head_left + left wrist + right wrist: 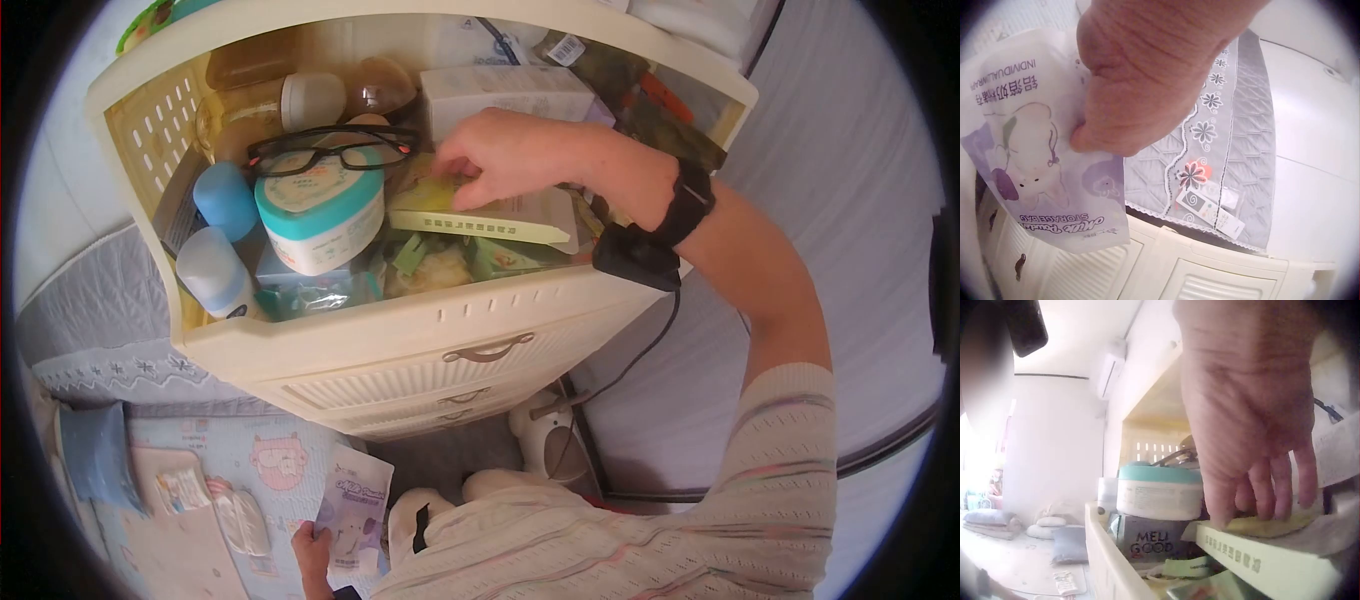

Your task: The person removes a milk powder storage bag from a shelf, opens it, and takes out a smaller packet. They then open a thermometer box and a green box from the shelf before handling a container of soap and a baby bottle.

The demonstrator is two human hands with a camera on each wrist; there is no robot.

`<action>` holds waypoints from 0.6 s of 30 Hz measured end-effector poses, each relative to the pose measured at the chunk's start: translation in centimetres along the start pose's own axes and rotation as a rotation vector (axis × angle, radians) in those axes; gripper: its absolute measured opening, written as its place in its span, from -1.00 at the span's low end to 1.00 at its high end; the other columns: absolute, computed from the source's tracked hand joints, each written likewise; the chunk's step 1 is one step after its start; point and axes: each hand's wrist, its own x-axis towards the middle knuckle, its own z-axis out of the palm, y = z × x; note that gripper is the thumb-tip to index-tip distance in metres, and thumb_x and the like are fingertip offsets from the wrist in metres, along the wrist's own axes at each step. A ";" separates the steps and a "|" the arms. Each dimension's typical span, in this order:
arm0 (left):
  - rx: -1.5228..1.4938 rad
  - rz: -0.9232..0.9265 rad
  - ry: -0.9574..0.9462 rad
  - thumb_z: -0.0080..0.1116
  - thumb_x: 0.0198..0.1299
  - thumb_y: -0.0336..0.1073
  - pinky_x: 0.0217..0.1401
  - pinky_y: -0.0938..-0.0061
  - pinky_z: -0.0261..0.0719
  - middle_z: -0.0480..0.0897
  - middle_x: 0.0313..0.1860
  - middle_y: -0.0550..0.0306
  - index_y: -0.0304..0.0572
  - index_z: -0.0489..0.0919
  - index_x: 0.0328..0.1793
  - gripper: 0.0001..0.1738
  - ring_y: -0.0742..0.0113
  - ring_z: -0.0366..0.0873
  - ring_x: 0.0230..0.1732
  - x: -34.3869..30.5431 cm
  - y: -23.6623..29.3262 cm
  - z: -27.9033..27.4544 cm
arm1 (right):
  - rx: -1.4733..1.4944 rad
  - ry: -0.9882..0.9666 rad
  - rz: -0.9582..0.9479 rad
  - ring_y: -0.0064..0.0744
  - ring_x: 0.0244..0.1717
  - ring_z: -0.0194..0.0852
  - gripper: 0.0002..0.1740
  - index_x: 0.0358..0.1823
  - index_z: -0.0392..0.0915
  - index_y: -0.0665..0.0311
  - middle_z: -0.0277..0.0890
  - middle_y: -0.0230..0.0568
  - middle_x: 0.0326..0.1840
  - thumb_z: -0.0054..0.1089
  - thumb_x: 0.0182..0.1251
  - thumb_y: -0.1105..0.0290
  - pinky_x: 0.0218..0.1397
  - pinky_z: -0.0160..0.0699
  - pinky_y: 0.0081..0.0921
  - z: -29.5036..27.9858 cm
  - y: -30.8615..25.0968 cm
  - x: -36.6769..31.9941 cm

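Observation:
My left hand point(312, 550) grips a white and purple milk powder storage bag pouch point(352, 510) by its edge, low beside the drawer unit. Printed cartoon art covers the pouch in the left wrist view. Inside the open top compartment, my right hand point(520, 155) reaches down over a pale green box point(480, 222). In the right wrist view its fingertips point(1266, 509) point down at the top of this box, beside a yellowish packet point(428, 192). A white tub with a teal lid point(322, 225) stands just left, with black-framed glasses point(335, 150) lying on it.
The cream drawer unit point(400, 355) has a raised rim around its crowded top. Bottles with a blue cap point(224, 200) and a white cap point(212, 262) stand at the left. A white box point(505, 95) lies behind my right hand. A cable point(640, 350) hangs from the right wrist.

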 end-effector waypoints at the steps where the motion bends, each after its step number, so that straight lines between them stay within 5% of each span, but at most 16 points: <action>1: -0.015 -0.015 -0.007 0.13 -0.10 -0.46 -0.52 0.48 0.29 0.42 -0.67 0.21 -0.41 0.46 -0.51 -0.88 0.54 0.28 -0.55 -0.3 0.7 0.0 | 0.010 -0.007 0.014 -0.17 -0.17 0.59 -0.53 -0.07 0.53 0.40 0.59 0.00 -0.19 0.28 -0.01 0.28 -0.06 0.54 -0.39 0.0 0.1 0.0; 14: -0.031 -0.029 -0.013 0.12 -0.08 -0.50 -0.49 0.50 0.32 0.47 -0.62 0.22 -0.43 0.50 -0.45 -0.91 0.52 0.32 -0.53 -0.6 2.4 -0.3 | -0.423 -0.060 0.001 0.07 -0.25 0.51 -0.71 -0.24 0.52 0.36 0.54 0.03 -0.36 0.22 -0.05 0.41 -0.16 0.51 -0.18 1.1 -0.8 0.1; 18: 0.017 -0.041 -0.017 0.12 -0.09 -0.50 -0.48 0.51 0.32 0.47 -0.61 0.23 -0.42 0.51 -0.45 -0.91 0.52 0.33 -0.52 -0.4 1.6 -0.4 | -0.389 0.083 -0.016 0.08 -0.23 0.51 -0.68 -0.21 0.51 0.34 0.53 0.05 -0.36 0.22 -0.06 0.42 -0.15 0.50 -0.16 1.9 -0.2 0.0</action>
